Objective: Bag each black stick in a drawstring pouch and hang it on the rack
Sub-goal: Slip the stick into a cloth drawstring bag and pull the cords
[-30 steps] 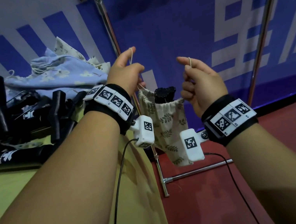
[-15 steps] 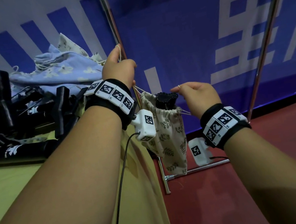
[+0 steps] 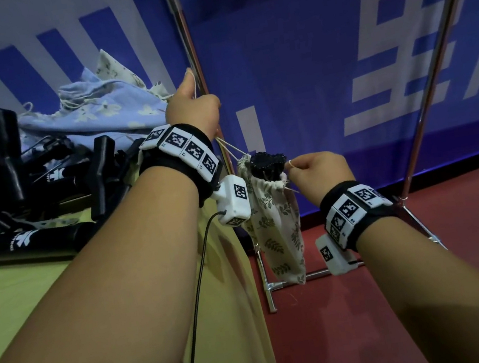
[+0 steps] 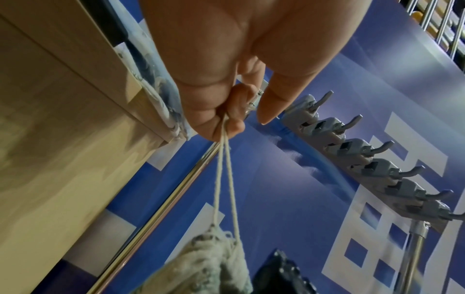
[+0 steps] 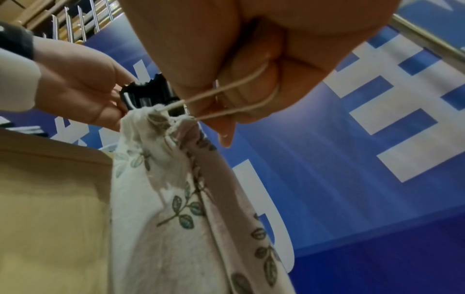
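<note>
While the leaf-print drawstring pouch (image 3: 275, 226) hangs in the air just off the edge of the yellow table (image 3: 15, 298), its two cord loops are drawn out to opposite sides. Left hand (image 3: 192, 110): raised, fingers curled onto the palm and pinching the left cord (image 4: 224, 169), thumb straight and apart. Right hand (image 3: 318, 172): level with the pouch mouth, fingers closed on the right cord (image 5: 226, 87), which loops around one finger. Black stick (image 3: 268, 162): inside the pouch, only its ribbed top protruding from the gathered mouth; the rest is hidden by fabric.

Surroundings: a pile of black sticks (image 3: 13, 185) on the table, behind the left forearm, partly cut off at the frame edge; spare pouches (image 3: 101, 109), blue floral, heaped beyond them. Rack (image 4: 365, 159): a grey bar of hooks, seen from the left wrist, on chrome uprights (image 3: 189, 48) that stand directly behind the left hand. Blue banner (image 3: 307, 60) with large white characters, cropped and unreadable. White trefoil logos on two sticks; lettering too small to read. Red floor (image 3: 476, 238) below.
</note>
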Action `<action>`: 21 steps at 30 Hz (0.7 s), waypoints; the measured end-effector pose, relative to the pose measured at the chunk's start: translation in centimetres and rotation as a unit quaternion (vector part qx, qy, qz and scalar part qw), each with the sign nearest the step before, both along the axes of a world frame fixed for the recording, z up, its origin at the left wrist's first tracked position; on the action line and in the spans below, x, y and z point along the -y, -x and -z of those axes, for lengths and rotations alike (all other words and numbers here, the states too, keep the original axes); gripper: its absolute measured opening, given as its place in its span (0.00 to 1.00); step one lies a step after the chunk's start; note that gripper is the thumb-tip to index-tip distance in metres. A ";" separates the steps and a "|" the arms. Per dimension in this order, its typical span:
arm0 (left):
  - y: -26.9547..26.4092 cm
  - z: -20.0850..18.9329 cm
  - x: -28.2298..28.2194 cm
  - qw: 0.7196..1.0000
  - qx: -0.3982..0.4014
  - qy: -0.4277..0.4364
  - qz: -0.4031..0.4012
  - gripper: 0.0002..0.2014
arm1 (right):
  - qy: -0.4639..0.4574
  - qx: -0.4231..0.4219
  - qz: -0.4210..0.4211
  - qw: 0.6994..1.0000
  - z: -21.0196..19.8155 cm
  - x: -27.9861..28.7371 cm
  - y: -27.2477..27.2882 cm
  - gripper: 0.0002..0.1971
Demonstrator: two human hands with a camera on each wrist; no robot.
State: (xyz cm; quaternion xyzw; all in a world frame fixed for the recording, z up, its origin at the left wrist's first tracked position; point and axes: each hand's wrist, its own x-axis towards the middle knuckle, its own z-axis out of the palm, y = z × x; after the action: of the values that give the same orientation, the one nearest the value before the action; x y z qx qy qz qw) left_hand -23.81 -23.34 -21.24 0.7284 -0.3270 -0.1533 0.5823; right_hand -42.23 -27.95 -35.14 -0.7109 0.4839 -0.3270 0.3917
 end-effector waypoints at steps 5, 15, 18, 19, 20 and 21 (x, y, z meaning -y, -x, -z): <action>-1.3 0.5 0.7 0.999 -0.040 0.016 -0.010 0.37 | -0.004 -0.041 0.007 0.999 1.8 0.6 -0.2 0.19; -2.6 1.4 1.9 0.998 -0.008 0.059 -0.012 0.40 | 0.001 -0.069 0.021 0.997 2.5 0.8 -0.4 0.19; -3.1 1.4 2.0 0.997 -0.024 0.065 -0.012 0.38 | -0.014 -0.078 0.031 0.996 2.7 0.7 -0.2 0.20; -3.0 1.5 2.1 0.998 -0.022 0.063 -0.015 0.37 | -0.018 -0.079 0.033 0.996 2.8 0.7 -0.1 0.21; -2.8 1.4 1.9 0.998 -0.018 0.061 -0.019 0.36 | -0.021 -0.076 0.033 0.996 2.9 0.7 -0.1 0.21; -2.7 1.3 1.8 0.998 -0.018 0.058 -0.025 0.36 | -0.025 -0.072 0.034 0.997 2.8 0.6 -0.1 0.21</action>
State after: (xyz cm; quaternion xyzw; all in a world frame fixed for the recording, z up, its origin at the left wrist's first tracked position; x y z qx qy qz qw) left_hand -21.13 -25.14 -22.55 0.6986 -0.3062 -0.1328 0.6330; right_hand -42.12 -28.56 -37.98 -0.7059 0.5424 -0.2760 0.3625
